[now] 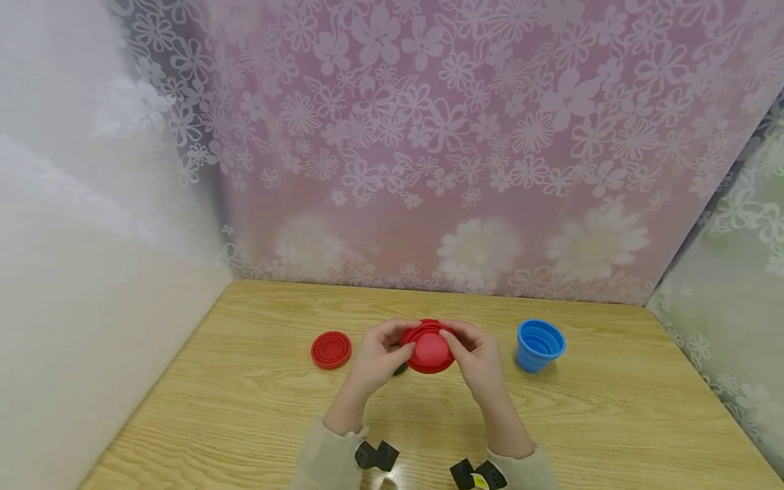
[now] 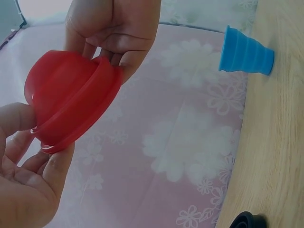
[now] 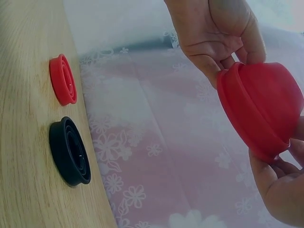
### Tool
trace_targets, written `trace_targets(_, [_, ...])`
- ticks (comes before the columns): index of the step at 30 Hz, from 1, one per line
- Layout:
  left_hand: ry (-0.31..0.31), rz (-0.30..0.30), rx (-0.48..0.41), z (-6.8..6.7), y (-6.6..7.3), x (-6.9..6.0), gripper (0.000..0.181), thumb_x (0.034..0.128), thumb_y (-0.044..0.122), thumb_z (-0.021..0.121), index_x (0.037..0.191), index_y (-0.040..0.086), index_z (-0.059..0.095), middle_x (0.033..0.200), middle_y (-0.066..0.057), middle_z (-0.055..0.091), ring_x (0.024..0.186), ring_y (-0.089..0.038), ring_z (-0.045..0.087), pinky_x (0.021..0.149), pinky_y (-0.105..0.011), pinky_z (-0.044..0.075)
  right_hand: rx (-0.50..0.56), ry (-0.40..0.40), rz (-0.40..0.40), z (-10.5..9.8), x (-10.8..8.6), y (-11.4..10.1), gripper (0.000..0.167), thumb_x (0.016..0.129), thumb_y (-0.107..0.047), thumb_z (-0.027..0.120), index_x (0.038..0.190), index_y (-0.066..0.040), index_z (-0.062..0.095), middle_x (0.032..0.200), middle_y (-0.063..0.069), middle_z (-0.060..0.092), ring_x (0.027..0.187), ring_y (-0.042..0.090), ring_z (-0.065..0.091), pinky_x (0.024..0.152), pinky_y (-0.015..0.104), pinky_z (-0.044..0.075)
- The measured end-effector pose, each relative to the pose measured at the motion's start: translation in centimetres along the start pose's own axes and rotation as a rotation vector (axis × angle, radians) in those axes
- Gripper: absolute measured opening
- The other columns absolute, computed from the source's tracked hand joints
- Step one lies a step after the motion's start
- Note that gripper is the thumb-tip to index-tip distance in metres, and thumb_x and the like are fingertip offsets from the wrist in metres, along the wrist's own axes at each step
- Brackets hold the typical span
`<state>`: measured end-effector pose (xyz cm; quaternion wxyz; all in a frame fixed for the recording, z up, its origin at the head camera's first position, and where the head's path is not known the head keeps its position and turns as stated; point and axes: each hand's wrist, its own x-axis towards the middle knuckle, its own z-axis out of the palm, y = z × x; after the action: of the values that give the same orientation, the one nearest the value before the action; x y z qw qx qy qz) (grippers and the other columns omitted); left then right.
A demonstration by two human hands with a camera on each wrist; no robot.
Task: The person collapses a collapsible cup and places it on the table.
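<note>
Both hands hold a red collapsible cup (image 1: 431, 350) up in front of the body, above the wooden table. Its rounded base bulges out past the ringed rim, as the left wrist view of the cup (image 2: 76, 95) shows from the side. My left hand (image 1: 378, 352) pinches the left edge between thumb and fingers. On the opposite edge my right hand (image 1: 480, 357) does likewise, its thumb lying by the bulging base. Below and partly hidden by the left hand lies a black collapsed cup (image 3: 70, 152).
A second red cup (image 1: 331, 350), folded flat, lies left of the hands. To the right a blue cup (image 1: 539, 346) stands extended with its mouth up. The table (image 1: 245, 408) ends at a flowered pink curtain (image 1: 429, 170) behind, with pale sheets on both sides.
</note>
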<state>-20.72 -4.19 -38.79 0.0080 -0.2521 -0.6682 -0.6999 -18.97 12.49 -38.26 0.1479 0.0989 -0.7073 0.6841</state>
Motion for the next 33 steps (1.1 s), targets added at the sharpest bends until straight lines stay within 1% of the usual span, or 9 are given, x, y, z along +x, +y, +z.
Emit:
trace_targets(4, [0.045, 0.001, 0.002, 0.3, 1.2, -0.2, 0.026, 0.0823, -0.01, 0.054, 0.108, -0.009, 0.056, 0.103, -0.023, 0.058, 0.092, -0.026, 0.057, 0.07, -0.027, 0.05, 0.02, -0.027, 0.009, 0.1, 0.0, 0.0, 0.026, 0.085, -0.004, 0.057, 0.109, 0.007, 0.059, 0.104, 0.02, 0.058, 0.085, 0.016, 0.059, 0.069, 0.027, 0.051])
trace_targets(7, [0.107, -0.003, 0.011, 0.3, 1.4, -0.2, 0.026, 0.0826, -0.01, 0.053, 0.108, -0.008, 0.057, 0.103, -0.022, 0.057, 0.09, -0.022, 0.057, 0.067, -0.024, 0.05, 0.052, -0.084, 0.021, -0.1, 0.0, 0.0, 0.03, 0.087, -0.004, 0.053, 0.115, 0.007, 0.054, 0.108, 0.021, 0.055, 0.087, 0.015, 0.058, 0.071, 0.028, 0.051])
trace_targets(10, [0.171, 0.022, 0.001, 0.0, 0.5, -0.1, 0.026, 0.083, -0.008, 0.054, 0.109, -0.005, 0.058, 0.103, -0.019, 0.058, 0.085, -0.015, 0.057, 0.066, -0.024, 0.05, 0.089, -0.148, 0.036, -0.3, 0.0, 0.0, 0.034, 0.089, -0.004, 0.051, 0.12, 0.008, 0.049, 0.111, 0.023, 0.052, 0.088, 0.015, 0.058, 0.071, 0.03, 0.051])
trace_targets(12, [0.199, 0.037, -0.013, 0.0, 0.5, 0.0, 0.027, 0.0827, -0.008, 0.054, 0.109, -0.005, 0.058, 0.104, -0.019, 0.057, 0.084, -0.014, 0.057, 0.067, -0.024, 0.05, 0.105, -0.172, 0.038, -0.4, 0.1, -0.1, 0.035, 0.089, -0.004, 0.05, 0.122, 0.008, 0.046, 0.111, 0.024, 0.051, 0.088, 0.015, 0.058, 0.072, 0.03, 0.05])
trace_targets(16, [0.212, 0.051, -0.033, 0.1, 0.6, 0.0, 0.027, 0.082, -0.01, 0.054, 0.108, -0.007, 0.058, 0.105, -0.021, 0.057, 0.084, -0.016, 0.059, 0.069, -0.026, 0.05, 0.124, -0.195, 0.025, -0.5, 0.1, -0.1, 0.036, 0.089, -0.003, 0.05, 0.123, 0.009, 0.045, 0.111, 0.023, 0.052, 0.088, 0.015, 0.059, 0.073, 0.029, 0.05])
trace_targets(18, [0.209, 0.049, -0.041, 0.1, 0.8, 0.0, 0.027, 0.0817, -0.011, 0.053, 0.108, -0.007, 0.058, 0.106, -0.021, 0.057, 0.085, -0.019, 0.059, 0.069, -0.026, 0.05, 0.127, -0.188, 0.019, -0.5, 0.1, -0.1, 0.036, 0.089, -0.002, 0.051, 0.122, 0.01, 0.045, 0.109, 0.02, 0.054, 0.087, 0.015, 0.059, 0.073, 0.03, 0.05])
trace_targets(24, [0.204, 0.067, 0.003, 0.6, 2.6, -0.4, 0.026, 0.0804, -0.014, 0.052, 0.106, -0.012, 0.056, 0.103, -0.025, 0.057, 0.085, -0.027, 0.059, 0.069, -0.027, 0.051, 0.113, -0.122, 0.028, -0.2, 0.0, -0.1, 0.034, 0.084, 0.002, 0.056, 0.117, 0.007, 0.051, 0.098, 0.008, 0.058, 0.082, 0.015, 0.058, 0.071, 0.026, 0.05])
trace_targets(29, [0.207, 0.067, 0.032, 0.9, 3.1, -0.5, 0.024, 0.0807, -0.012, 0.054, 0.105, -0.011, 0.057, 0.101, -0.024, 0.057, 0.084, -0.028, 0.059, 0.069, -0.028, 0.051, 0.051, -0.058, -0.019, 0.2, 0.1, 0.2, 0.031, 0.081, 0.007, 0.057, 0.112, 0.006, 0.055, 0.094, 0.014, 0.058, 0.078, 0.016, 0.057, 0.067, 0.024, 0.05])
trace_targets(33, [0.167, 0.055, -0.01, 0.7, 2.4, -0.4, 0.027, 0.0824, -0.009, 0.054, 0.109, -0.01, 0.055, 0.106, -0.024, 0.056, 0.088, -0.028, 0.059, 0.071, -0.03, 0.051, 0.013, 0.002, -0.014, 0.4, 0.0, 0.2, 0.03, 0.081, 0.01, 0.055, 0.111, 0.005, 0.057, 0.096, 0.02, 0.058, 0.078, 0.015, 0.058, 0.067, 0.025, 0.051])
